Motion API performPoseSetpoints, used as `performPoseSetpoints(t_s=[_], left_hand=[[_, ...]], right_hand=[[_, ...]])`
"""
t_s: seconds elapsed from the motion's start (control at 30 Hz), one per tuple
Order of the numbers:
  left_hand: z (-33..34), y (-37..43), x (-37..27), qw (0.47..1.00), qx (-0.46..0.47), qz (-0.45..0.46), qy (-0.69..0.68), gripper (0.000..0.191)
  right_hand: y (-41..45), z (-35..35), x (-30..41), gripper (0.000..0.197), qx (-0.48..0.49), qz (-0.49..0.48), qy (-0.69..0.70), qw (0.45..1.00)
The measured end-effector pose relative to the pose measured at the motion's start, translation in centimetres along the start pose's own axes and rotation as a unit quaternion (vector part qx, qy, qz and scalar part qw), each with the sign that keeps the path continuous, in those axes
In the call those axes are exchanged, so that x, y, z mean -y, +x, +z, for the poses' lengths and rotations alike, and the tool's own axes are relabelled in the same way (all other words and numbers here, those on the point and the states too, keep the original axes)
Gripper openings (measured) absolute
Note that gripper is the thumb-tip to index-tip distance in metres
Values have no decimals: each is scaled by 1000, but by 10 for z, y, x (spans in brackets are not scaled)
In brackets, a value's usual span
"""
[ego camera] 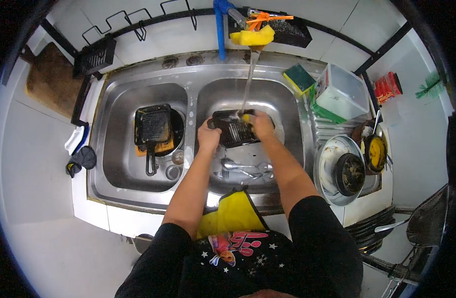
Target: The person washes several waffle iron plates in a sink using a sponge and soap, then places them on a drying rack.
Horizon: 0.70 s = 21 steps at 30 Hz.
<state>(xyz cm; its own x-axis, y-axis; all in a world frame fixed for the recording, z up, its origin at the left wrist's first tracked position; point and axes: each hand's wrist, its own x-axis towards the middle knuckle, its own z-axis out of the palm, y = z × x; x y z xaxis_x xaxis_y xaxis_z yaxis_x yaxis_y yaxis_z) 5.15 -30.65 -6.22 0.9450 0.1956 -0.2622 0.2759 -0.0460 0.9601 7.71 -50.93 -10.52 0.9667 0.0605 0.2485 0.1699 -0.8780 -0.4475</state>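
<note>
Under the running faucet (pixel 238 18), a black ridged grill pan (pixel 237 133) is tilted over the right sink basin (pixel 291 149). My left hand (pixel 208 137) grips the pan's left end. My right hand (pixel 261 126) presses a small yellow sponge (pixel 247 118) against the pan's upper right part, where the water lands. Below the pan, spoons and a fork (pixel 225 174) lie on the basin floor. A yellow cloth (pixel 235 212) with dark edging hangs at the sink's front edge. Yellow sponge pieces (pixel 256 36) with an orange tie surround the faucet's spout.
The left basin (pixel 118 164) holds a square cast-iron skillet (pixel 152 124), a round pan and small cups. Right of the basins stand a clear plastic container (pixel 341 93), a green-and-yellow scouring sponge (pixel 299 78), a metal bowl (pixel 326 149) with a black dish, and stacked dirty cookware.
</note>
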Motion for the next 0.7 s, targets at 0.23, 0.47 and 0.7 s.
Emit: performPoseSetpoints(t_s=[0.23,0.47,0.7], left_hand=[[20,-23,-17,969,56,-73,-229,55],[10,-17,-22,987,55,19,-147,61],[9,-14,-22,994,44,64,-73,68]], right_hand=[[-25,21,-1,22,4,-21,56,998],[-43,0,2,22,60,17,106,992],[-13,14,26,16,-37,95,115,988]])
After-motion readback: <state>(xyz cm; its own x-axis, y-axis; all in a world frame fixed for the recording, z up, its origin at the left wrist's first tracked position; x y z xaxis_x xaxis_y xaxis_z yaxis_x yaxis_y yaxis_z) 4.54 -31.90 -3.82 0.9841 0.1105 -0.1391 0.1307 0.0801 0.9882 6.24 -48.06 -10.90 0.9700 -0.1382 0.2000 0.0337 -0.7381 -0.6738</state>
